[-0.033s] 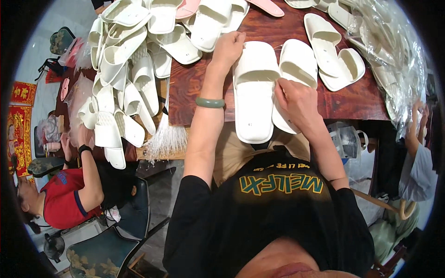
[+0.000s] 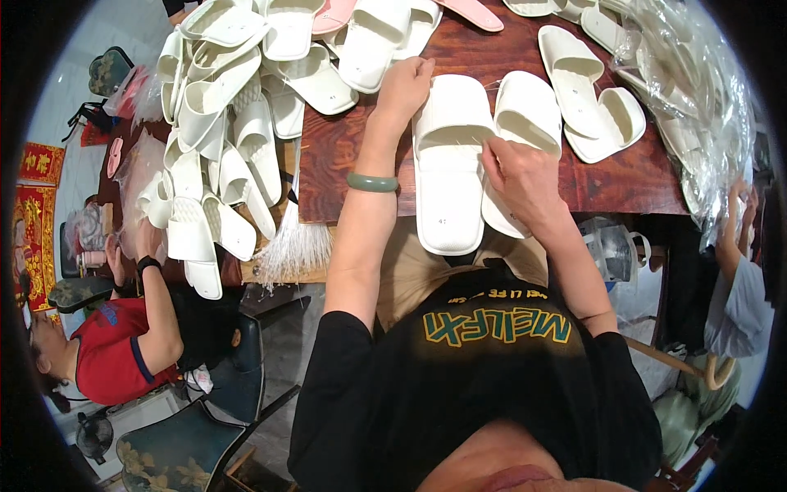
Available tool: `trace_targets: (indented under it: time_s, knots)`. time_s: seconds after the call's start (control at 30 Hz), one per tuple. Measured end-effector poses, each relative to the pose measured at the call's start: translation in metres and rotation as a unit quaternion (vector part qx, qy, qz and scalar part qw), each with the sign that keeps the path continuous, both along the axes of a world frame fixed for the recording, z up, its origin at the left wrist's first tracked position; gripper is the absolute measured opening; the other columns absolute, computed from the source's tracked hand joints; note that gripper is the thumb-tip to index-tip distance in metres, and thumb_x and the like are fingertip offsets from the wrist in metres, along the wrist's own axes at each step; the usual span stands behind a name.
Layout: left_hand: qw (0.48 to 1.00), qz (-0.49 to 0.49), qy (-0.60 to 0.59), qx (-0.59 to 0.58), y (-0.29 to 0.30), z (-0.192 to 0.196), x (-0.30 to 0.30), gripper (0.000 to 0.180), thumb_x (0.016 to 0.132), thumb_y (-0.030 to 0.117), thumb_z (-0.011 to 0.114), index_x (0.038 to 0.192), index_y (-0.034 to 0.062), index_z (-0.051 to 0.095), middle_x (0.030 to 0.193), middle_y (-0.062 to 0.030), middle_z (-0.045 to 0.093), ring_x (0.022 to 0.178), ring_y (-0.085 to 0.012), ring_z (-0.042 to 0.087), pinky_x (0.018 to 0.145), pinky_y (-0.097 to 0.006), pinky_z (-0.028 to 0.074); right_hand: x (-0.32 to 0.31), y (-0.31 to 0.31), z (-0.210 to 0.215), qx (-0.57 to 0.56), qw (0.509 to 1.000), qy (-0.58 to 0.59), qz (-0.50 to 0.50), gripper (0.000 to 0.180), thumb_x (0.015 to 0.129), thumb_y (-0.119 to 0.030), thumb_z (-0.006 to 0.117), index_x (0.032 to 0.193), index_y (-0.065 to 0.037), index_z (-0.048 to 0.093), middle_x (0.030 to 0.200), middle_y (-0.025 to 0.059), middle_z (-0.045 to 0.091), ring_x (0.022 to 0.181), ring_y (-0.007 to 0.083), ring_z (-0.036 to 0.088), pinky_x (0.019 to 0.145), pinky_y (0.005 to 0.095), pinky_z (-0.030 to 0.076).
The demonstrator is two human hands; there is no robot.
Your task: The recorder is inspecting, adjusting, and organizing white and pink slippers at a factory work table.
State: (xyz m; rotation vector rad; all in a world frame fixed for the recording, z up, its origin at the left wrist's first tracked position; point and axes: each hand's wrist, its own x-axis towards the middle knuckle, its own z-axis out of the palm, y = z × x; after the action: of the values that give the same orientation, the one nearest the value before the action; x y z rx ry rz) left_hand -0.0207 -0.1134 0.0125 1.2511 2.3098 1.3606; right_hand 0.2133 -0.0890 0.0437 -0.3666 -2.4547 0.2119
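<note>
Seated at a dark wooden worktop [image 2: 344,156], a person rests the left hand [image 2: 403,86], fingers curled, on the top edge of a white slipper [image 2: 447,172]; the right hand [image 2: 518,176] pinches the neighbouring slipper [image 2: 525,115], with 2 more slippers [image 2: 590,94] nearby.

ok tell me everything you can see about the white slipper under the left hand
The white slide slipper looks like moulded foam or rubber, with a broad strap over a plain footbed. It lies sole down on the dark red wooden table, heel overhanging the near edge. The left hand rests at its strap end; the right hand touches its right side, beside a second white slipper.
</note>
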Motion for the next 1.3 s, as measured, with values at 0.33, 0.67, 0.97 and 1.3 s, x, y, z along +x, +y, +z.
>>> trace_targets:
  time_s: [0.33, 0.67, 0.97, 1.3]
  knots:
    - [0.995, 0.006, -0.017, -0.096, 0.003, -0.008, -0.025, 0.045, 0.089, 0.039, 0.049, 0.081, -0.0020, 0.067, 0.068, -0.0134, 0.064, 0.065, -0.0231, 0.059, 0.066, -0.033, 0.045, -0.021, -0.001, -0.008, 0.058, 0.994, -0.088, -0.023, 0.011, 0.079, -0.008, 0.056, 0.070, -0.004, 0.051, 0.055, 0.0095, 0.058, 0.048, 0.0215, 0.060, 0.045, 0.0321, 0.045]
    - [0.962, -0.181, -0.096, -0.182, 0.043, 0.018, -0.004, 0.045, 0.083, 0.046, 0.059, 0.087, 0.0018, 0.068, 0.073, -0.0051, 0.064, 0.068, -0.0106, 0.055, 0.065, -0.027, 0.045, -0.020, 0.001, -0.017, 0.064, 0.993, -0.094, -0.043, 0.006, 0.070, -0.004, 0.056, 0.075, -0.004, 0.052, 0.060, 0.0102, 0.060, 0.054, 0.0218, 0.063, 0.048, 0.0316, 0.048]
    - [0.921, -0.289, -0.088, -0.245, 0.068, 0.008, -0.011, 0.030, 0.075, 0.037, 0.068, 0.097, 0.0161, 0.070, 0.094, -0.0044, 0.068, 0.088, -0.0173, 0.061, 0.082, -0.032, 0.048, -0.019, 0.002, -0.022, 0.059, 0.990, -0.112, -0.059, 0.007, 0.071, -0.004, 0.056, 0.077, -0.005, 0.054, 0.061, 0.0089, 0.061, 0.054, 0.0208, 0.063, 0.047, 0.0313, 0.048]
    - [0.944, -0.239, -0.198, -0.110, 0.056, 0.007, 0.002, 0.022, 0.076, 0.015, 0.065, 0.094, 0.0022, 0.067, 0.083, -0.0041, 0.065, 0.076, -0.0118, 0.058, 0.069, -0.025, 0.047, -0.010, 0.004, -0.023, 0.013, 0.995, -0.080, -0.049, 0.007, 0.083, -0.011, 0.057, 0.084, -0.004, 0.057, 0.061, 0.0095, 0.058, 0.055, 0.0246, 0.059, 0.050, 0.0354, 0.046]
